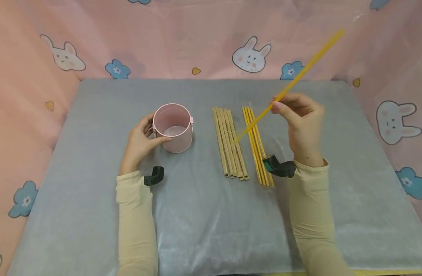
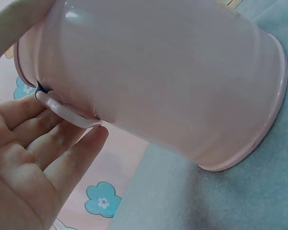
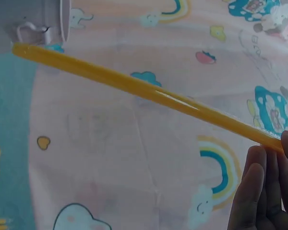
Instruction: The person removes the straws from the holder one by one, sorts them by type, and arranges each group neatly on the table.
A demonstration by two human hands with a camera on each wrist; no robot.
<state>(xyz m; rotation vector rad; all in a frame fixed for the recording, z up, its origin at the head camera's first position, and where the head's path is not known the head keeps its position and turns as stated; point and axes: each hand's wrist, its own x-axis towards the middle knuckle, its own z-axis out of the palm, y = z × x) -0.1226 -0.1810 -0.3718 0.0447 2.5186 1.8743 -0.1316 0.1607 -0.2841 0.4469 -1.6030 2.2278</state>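
A small pink bucket (image 1: 181, 142) stands on the grey cloth. My left hand (image 1: 139, 142) holds it at the left side, thumb across the front near the rim and fingers by the side handle (image 2: 67, 112). Between thumb and fingertips, my right hand (image 1: 307, 122) pinches a long yellow straw (image 1: 305, 71) in mid-air. The straw slants from upper right to lower left, and its lower end overlaps slim brown paper packets (image 1: 228, 142) in the head view. Several yellow straws (image 1: 255, 147) in clear wrappers lie side by side below the right hand.
Grey cloth (image 1: 200, 222) covers the table. A pink curtain (image 1: 169, 46) with rabbits and blue flowers rises behind it and at both sides. Black wrist cameras (image 1: 155, 176) jut inward from both beige sleeves (image 1: 312, 207).
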